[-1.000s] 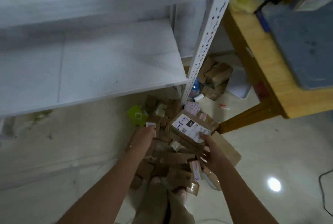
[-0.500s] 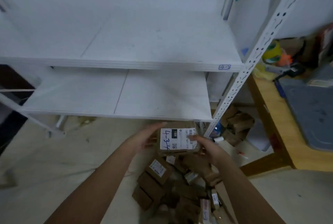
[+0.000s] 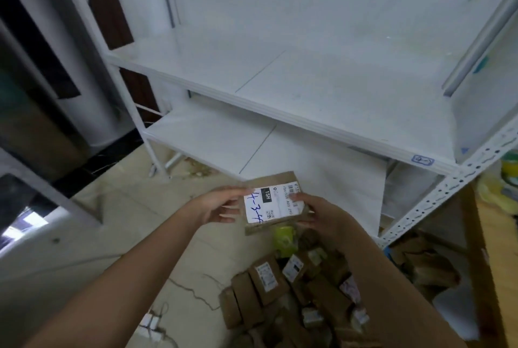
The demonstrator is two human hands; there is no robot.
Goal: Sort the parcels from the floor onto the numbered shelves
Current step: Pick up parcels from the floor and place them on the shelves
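**Flat brown cardboard parcel (image 3: 273, 202) held aloft, white label up**

A white metal shelving unit (image 3: 322, 89) fills most of the view. Beneath it stretches a pale tiled floor (image 3: 140, 235). On the floor lies a heap of brown cardboard parcels (image 3: 280, 300), with a lime-green packet (image 3: 284, 239) at its top. The parcel hangs in the air above the heap, in front of the lower shelf. The right hand (image 3: 319, 214) grips its right end, thumb on the label. The left hand (image 3: 221, 207) touches its left edge with loosely curled fingers; whether they pinch it I cannot tell. A small blue-outlined tag (image 3: 423, 160) marks the upper shelf's front edge.
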